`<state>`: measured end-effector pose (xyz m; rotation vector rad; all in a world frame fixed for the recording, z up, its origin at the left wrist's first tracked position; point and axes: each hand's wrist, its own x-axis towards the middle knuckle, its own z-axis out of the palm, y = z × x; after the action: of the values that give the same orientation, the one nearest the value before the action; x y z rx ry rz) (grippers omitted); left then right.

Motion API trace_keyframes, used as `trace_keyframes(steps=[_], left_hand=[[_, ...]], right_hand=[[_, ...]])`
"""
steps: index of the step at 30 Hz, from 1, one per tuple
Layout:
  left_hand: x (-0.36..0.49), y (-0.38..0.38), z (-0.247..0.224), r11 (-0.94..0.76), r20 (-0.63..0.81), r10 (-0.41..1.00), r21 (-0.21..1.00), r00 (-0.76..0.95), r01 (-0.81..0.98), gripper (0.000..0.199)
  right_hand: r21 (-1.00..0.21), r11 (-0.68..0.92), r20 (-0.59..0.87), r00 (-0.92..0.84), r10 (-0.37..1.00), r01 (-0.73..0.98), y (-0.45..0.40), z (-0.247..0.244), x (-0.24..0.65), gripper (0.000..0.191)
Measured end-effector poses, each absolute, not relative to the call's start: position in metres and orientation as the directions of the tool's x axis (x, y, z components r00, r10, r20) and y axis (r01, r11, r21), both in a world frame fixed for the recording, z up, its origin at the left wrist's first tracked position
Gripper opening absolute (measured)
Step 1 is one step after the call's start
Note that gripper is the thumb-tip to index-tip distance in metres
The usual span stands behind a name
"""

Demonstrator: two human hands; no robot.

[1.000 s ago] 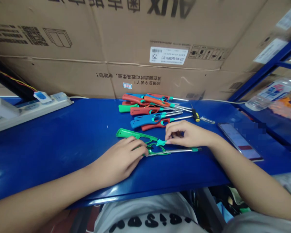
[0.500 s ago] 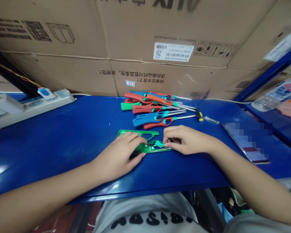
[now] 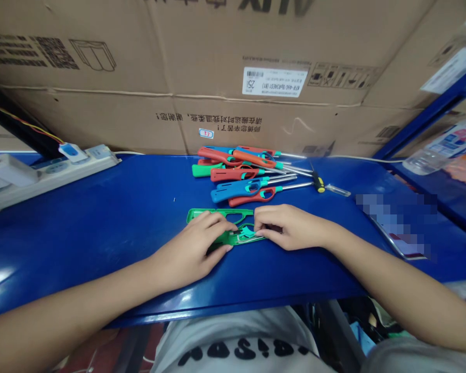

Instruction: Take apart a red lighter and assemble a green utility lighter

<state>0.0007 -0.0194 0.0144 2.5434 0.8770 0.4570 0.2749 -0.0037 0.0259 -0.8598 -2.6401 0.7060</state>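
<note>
An opened green lighter casing half (image 3: 227, 239) lies on the blue table with small inner parts and a thin pale tube in it. My left hand (image 3: 196, 241) is closed around its left end, thumb on the near side and fingers on the far side. At the right end, my right hand (image 3: 291, 226) pinches with thumb and forefinger at the edge of the turquoise trigger (image 3: 246, 232); the fingertips partly hide what they grip. Just behind lies the other green casing half (image 3: 196, 212), partly covered by my left fingers.
Several red, blue and green long lighters (image 3: 236, 190) lie piled behind my hands. A black-and-yellow screwdriver (image 3: 319, 182) rests at their tips. A phone (image 3: 392, 228) lies right, a power strip (image 3: 54, 173) left, and a large cardboard box (image 3: 132, 122) stands behind.
My right hand has shifted slightly left, and the turquoise trigger has moved left with it inside the casing. My left hand has stayed in place.
</note>
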Motion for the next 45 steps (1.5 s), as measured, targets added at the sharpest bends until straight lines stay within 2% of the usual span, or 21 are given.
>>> trace_keyframes(steps=[2,6,8,20,23,29,34,39,45], left_hand=[[0.001,-0.019,0.014,-0.707,0.161,0.645,0.496,0.747,0.504,0.027],[0.0,-0.018,0.015,-0.681,0.133,0.651,0.536,0.747,0.498,0.027],[0.0,-0.018,0.015,-0.669,0.124,0.652,0.558,0.748,0.491,0.027],[0.0,-0.019,0.014,-0.679,0.128,0.65,0.54,0.749,0.498,0.027],[0.0,-0.019,0.013,-0.678,0.13,0.65,0.546,0.749,0.493,0.026],[0.0,-0.02,0.012,-0.659,0.121,0.667,0.557,0.735,0.506,0.025],[0.0,-0.02,0.013,-0.662,0.109,0.668,0.537,0.736,0.522,0.024],[0.001,-0.023,0.013,-0.714,0.15,0.652,0.452,0.744,0.535,0.031],[0.003,-0.026,0.015,-0.808,0.161,0.573,0.279,0.804,0.519,0.038]], right_hand=[[-0.455,0.746,0.128,-0.793,0.595,0.487,-0.005,0.024,0.273,0.012],[-0.231,0.832,0.156,-0.825,0.543,0.504,-0.011,0.021,0.269,0.016],[-0.181,0.846,0.168,-0.832,0.528,0.501,-0.013,0.021,0.267,0.018],[-0.344,0.81,0.104,-0.838,0.536,0.476,-0.011,0.028,0.268,0.019],[-0.305,0.823,0.101,-0.843,0.528,0.479,-0.012,0.029,0.266,0.021],[-0.102,0.886,0.144,-0.875,0.462,0.452,-0.014,0.024,0.263,0.021],[-0.097,0.889,0.142,-0.878,0.457,0.447,-0.013,0.023,0.262,0.022],[-0.094,0.88,0.09,-0.876,0.473,0.466,-0.015,0.029,0.261,0.019],[-0.013,0.883,0.07,-0.88,0.469,0.469,-0.021,0.034,0.259,0.018]])
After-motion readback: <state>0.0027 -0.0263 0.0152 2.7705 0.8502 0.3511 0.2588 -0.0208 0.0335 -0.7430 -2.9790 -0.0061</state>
